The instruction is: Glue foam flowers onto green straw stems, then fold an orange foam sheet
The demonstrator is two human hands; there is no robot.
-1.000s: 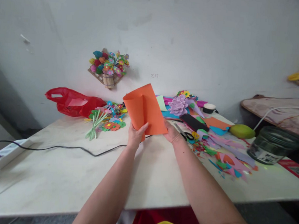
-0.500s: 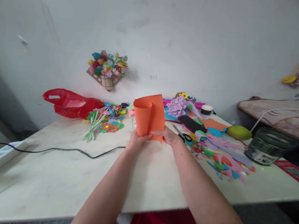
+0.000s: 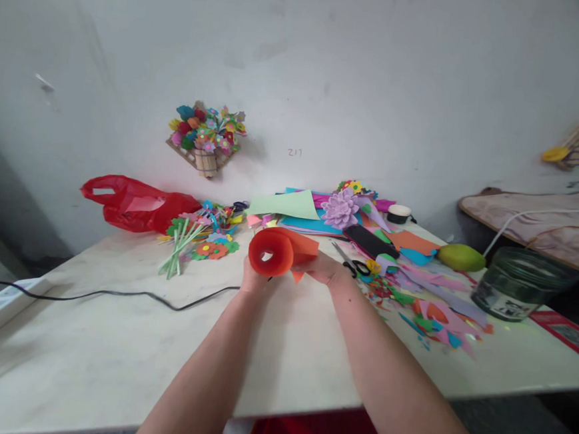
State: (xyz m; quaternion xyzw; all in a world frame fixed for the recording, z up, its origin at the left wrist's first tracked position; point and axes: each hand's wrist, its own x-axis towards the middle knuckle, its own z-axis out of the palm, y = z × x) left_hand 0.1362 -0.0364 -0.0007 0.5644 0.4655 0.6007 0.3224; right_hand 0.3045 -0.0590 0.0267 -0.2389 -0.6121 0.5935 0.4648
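Note:
Above the middle of the table, an orange paper sheet (image 3: 307,246) is rolled into a tube on its left side, with a loose flap to the right. The tube's open end faces me, and light shows through its far end. My left hand (image 3: 254,278) is closed around the left and lower side of the roll, its fingers mostly hidden behind the paper. My right hand (image 3: 319,267) grips the flap's lower edge on the right. Beyond the roll lies a pale green sheet (image 3: 288,205) on other coloured sheets.
Left stand a red plastic bag (image 3: 145,205), pale green paper stems (image 3: 179,248) and a power strip (image 3: 4,308) with a black cord. Scissors (image 3: 353,262), a phone (image 3: 372,241), paper scraps (image 3: 437,315), a green fruit (image 3: 461,257) and a glass jar (image 3: 509,288) are at right.
The orange roll has tipped from upright to pointing its open end at me. The pale green sheet behind it now shows. Both hands still hold the paper.

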